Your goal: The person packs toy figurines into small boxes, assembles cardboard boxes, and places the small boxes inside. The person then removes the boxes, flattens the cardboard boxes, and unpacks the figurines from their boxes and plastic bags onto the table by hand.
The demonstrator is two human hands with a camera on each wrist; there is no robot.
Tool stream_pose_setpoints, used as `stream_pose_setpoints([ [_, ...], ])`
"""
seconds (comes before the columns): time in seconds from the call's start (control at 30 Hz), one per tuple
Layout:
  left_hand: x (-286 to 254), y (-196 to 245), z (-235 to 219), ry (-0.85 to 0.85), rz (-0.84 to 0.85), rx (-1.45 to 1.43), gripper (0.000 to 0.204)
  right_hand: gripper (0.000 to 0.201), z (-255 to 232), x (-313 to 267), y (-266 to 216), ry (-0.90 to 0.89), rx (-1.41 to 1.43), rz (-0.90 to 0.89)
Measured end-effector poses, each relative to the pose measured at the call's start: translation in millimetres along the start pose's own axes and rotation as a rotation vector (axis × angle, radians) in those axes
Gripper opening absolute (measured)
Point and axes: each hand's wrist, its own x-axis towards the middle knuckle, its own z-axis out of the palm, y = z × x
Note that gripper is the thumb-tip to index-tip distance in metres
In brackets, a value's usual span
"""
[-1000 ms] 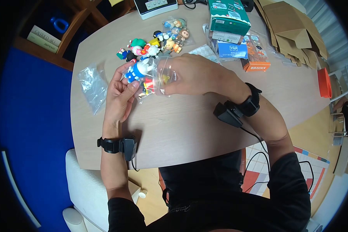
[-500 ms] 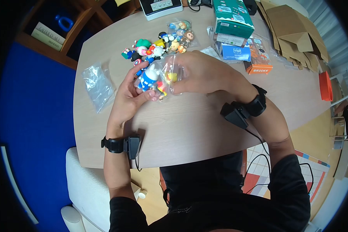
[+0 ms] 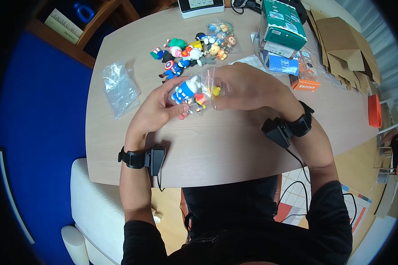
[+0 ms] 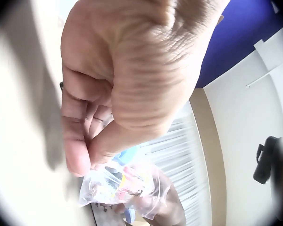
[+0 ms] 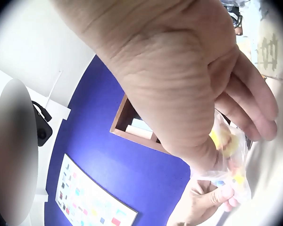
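Observation:
A clear plastic bag [image 3: 198, 105] with small toy figurines inside is held over the table between both hands. My left hand [image 3: 157, 110] grips its left end, thumb in front, beside a white-and-blue figurine [image 3: 186, 88]. A red-and-yellow figurine [image 3: 200, 100] lies lower in the bag. At the other end, my right hand [image 3: 247, 86] has its thumb and fingers round the bag's edge, close about a yellow figurine [image 5: 224, 141]. Plastic covers part of the right thumb in the right wrist view. The right fingertips are hidden in the head view.
Beyond the hands lies a heap of figurines [image 3: 192, 53], including a shield-bearing figurine [image 3: 171, 70] nearest the left hand. An unfilled plastic bag [image 3: 118, 90] lies at left. Stacked boxes [image 3: 283, 31], an orange bricks box [image 3: 305, 81] and brown paper bags [image 3: 340, 39] stand at back right.
The head view has turned, so hands, bag and table all sit further right in it. The bag is tilted a little differently, and the shield-bearing figurine shows more fully. Both hands keep their hold.

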Motion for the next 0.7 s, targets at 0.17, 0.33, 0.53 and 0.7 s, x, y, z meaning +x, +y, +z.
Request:
stream_pose_setpoints([
  [0.17, 1, -1, 1, -0.068, -0.041, 0.079, 0.05, 0.037, 1, 0, -3, -0.017, 0.07, -0.113],
  [0.33, -1, -1, -3, -0.047, -0.047, 0.094, 0.039, 0.038, 7, 2, -2, 0.058, 0.067, -0.12],
  [0.53, 1, -7, -6, -0.045, -0.065, 0.123, 0.024, 0.032, 11, 4, 5, 0.152, 0.035, -0.189],
  [0.7, 1, -1, -2, -0.009, -0.061, 0.007, 0.016, 0.026, 0, 3, 2, 0.129, 0.03, -0.166],
])
